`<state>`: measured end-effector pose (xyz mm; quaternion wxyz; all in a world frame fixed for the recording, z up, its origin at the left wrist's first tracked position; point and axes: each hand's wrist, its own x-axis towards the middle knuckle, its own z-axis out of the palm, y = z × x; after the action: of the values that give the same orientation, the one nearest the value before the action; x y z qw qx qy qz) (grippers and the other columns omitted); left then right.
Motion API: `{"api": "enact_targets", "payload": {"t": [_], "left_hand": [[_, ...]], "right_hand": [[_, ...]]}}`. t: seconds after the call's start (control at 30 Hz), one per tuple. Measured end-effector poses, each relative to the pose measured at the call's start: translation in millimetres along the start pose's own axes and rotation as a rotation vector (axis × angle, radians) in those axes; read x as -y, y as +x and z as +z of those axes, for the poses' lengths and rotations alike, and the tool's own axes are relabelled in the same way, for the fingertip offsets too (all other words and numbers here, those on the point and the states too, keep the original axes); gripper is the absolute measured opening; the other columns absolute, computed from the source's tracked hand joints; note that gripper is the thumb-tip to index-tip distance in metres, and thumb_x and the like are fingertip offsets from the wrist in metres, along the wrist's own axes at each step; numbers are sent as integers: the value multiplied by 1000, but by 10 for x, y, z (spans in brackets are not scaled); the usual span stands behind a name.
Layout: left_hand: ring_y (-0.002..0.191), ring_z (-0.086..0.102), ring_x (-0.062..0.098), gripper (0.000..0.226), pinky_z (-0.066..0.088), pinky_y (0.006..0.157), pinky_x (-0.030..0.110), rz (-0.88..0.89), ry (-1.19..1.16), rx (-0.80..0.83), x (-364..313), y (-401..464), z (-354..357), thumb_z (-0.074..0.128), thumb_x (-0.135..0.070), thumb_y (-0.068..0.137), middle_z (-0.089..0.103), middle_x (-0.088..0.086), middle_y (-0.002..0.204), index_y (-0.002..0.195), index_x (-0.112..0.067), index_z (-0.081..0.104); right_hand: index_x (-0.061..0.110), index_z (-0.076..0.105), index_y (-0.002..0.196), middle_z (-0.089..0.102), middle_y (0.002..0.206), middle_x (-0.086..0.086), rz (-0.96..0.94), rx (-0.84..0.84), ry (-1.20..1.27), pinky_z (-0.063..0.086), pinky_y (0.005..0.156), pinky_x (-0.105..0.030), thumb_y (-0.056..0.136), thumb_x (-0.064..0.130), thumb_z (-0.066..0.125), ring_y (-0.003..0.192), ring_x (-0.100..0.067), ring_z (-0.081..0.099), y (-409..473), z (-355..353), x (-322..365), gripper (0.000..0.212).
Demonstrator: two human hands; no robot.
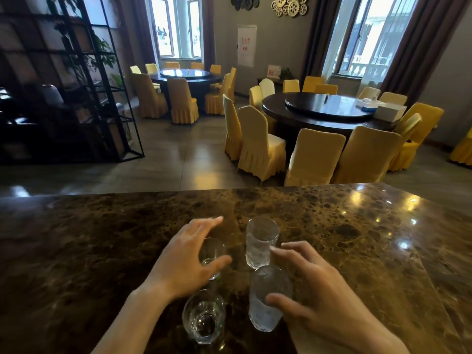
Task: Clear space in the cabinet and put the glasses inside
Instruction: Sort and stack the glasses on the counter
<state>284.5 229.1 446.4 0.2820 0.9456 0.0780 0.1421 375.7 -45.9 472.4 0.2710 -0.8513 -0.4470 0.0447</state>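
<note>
Several glasses stand close together on the dark marble counter [357, 226]. My left hand [184, 261] curves around a small clear glass [213, 254], thumb against its near side, fingers spread beyond it and not closed. A wider clear glass [204, 318] stands nearest to me, under my left wrist. My right hand [314, 292] reaches over a frosted textured glass [265, 300]; the thumb touches its side and the fingers stay apart. A second frosted glass [260, 241] stands further back, just left of my right fingertips. No cabinet is in view.
Beyond the counter lies a dining room: two round dark tables [324, 108] ringed with yellow-covered chairs [260, 144]. A black metal shelving frame [102, 98] stands at the left. Tiled floor [178, 154] separates it from the chairs.
</note>
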Motion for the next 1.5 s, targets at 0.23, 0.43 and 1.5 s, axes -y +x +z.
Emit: {"api": "enact_targets", "payload": {"t": [0.23, 0.43, 1.5], "left_hand": [[141, 21, 4, 109, 23, 119, 39, -95, 184, 259, 3, -831, 169, 59, -90, 59, 12, -26, 157, 148, -59, 5], [141, 26, 13, 100, 29, 116, 39, -46, 208, 375, -10, -761, 342, 72, -64, 76, 16, -16, 158, 151, -52, 7], [118, 50, 2, 81, 49, 100, 31, -62, 251, 163, 434, -1306, -674, 82, -58, 67, 44, -29, 129, 136, -51, 42]], "right_hand": [[43, 39, 147, 36, 148, 11, -137, 86, -180, 52, 100, -39, 79, 52, 79, 127, -12, 48, 937, 131, 473, 80], [43, 35, 151, 32, 150, 1, -178, 421, -472, 55, 89, -42, 70, 15, 90, 129, -25, 41, 1582, 686, 583, 102], [51, 43, 137, 47, 122, 14, -87, 212, -342, 56, 87, -36, 68, 42, 89, 109, -11, 50, 268, 283, 1142, 83]]}}
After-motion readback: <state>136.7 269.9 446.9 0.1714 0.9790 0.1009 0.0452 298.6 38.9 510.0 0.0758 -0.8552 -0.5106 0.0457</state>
